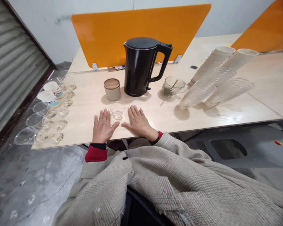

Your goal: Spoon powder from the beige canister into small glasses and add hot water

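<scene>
My left hand (103,126) and my right hand (138,121) lie flat on the light wooden table (155,110), palms down, fingers spread, holding nothing. Between them, just beyond the fingertips, stands a small clear glass cup (117,110). Behind it are a beige canister with a wooden lid (112,89) and a black electric kettle (141,66). To the kettle's right sits a glass mug (174,86) with a spoon or strainer in it.
Stacks of clear and white disposable cups (214,78) lean at the right. Several filled clear cups and two paper cups (50,106) line the table's left edge. An orange divider (141,31) stands behind the kettle. A roller shutter is at far left.
</scene>
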A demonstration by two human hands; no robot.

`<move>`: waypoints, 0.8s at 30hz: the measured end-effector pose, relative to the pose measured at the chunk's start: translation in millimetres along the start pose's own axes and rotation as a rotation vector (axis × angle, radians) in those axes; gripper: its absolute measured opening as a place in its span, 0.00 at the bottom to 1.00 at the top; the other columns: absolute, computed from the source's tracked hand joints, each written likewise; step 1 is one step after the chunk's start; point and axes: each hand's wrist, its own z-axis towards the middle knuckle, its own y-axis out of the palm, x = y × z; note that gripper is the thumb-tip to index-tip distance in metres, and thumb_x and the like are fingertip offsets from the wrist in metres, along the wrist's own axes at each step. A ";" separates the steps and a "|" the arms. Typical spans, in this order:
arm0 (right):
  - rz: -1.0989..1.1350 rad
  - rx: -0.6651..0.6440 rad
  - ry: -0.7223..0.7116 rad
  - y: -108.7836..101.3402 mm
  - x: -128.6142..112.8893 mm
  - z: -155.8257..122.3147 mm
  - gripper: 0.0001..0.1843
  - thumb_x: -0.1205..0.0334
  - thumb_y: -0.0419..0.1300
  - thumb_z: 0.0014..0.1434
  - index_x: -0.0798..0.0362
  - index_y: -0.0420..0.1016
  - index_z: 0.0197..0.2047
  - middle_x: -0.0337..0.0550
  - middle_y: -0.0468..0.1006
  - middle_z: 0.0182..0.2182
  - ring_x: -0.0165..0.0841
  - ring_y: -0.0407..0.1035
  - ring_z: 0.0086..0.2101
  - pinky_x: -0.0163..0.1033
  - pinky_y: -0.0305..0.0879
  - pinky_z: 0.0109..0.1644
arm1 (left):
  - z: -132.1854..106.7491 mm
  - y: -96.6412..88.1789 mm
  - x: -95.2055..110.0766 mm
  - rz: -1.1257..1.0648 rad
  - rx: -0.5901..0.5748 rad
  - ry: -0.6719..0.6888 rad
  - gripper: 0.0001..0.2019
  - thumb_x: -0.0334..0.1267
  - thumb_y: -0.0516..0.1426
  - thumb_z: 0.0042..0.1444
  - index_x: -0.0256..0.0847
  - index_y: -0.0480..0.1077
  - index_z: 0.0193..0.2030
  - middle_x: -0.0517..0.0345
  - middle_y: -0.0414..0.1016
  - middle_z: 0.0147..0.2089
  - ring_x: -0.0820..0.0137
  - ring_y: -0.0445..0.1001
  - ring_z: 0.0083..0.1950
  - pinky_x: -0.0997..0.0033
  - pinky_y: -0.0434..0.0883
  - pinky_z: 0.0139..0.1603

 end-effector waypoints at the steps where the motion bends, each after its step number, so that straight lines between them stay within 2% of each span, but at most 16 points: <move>1: 0.001 0.003 -0.002 -0.1 -0.1 -0.2 0.53 0.35 0.51 0.75 0.72 0.48 0.82 0.69 0.44 0.81 0.54 0.37 0.81 0.62 0.34 0.84 | 0.1 -0.2 0.0 -0.003 0.003 0.001 0.43 0.61 0.42 0.74 0.31 0.48 0.84 0.39 0.44 0.86 0.50 0.42 0.88 0.36 0.44 0.85; 24: 0.020 0.022 -0.014 3.7 3.3 1.5 0.53 0.35 0.53 0.74 0.73 0.49 0.81 0.69 0.45 0.81 0.56 0.38 0.81 0.64 0.34 0.83 | 0.5 -2.0 1.8 0.041 -0.018 -0.008 0.43 0.60 0.42 0.75 0.27 0.48 0.83 0.40 0.43 0.87 0.50 0.42 0.88 0.38 0.44 0.85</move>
